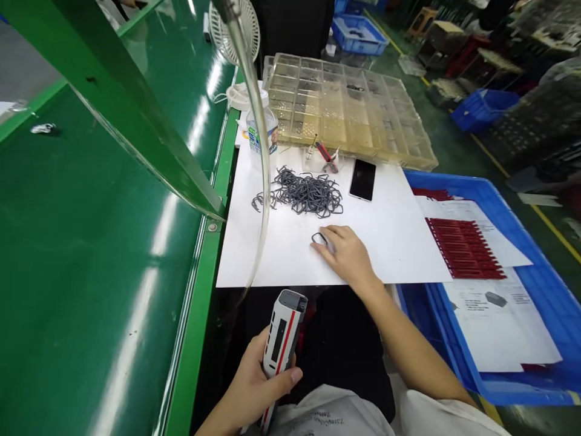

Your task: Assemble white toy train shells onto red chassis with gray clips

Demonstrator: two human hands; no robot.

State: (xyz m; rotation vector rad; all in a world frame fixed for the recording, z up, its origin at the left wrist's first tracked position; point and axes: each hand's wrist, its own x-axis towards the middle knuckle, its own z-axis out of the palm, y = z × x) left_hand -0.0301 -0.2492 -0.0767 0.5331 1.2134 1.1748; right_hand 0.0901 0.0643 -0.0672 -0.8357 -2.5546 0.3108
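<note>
Grey bent-wire loop point(319, 236), just under close-set fingers point(331, 240) of the right hand point(348, 257), left hand point(254, 381) closed around a red-striped white casing point(282, 333)

My right hand point(347, 257) rests on a white sheet point(272, 260), and I place everything from that sheet. On it lies a heap of dark grey wire clips point(308, 192), with a single dark grey loop point(319, 240) at my fingertips. A black phone point(362, 180) lies on the sheet too. Beyond the sheet's far edge sits a clear, amber-tinged tray point(345, 109) with a grid pattern of compartments. Past its right edge, a bright blue crate point(454, 184) holds white papers and dark red comb-patterned strips point(465, 248). Left of it runs a glossy green surface point(91, 272). Below it, my left hand point(258, 381) grips a white casing point(281, 333) with a red stripe and black panels.
</note>
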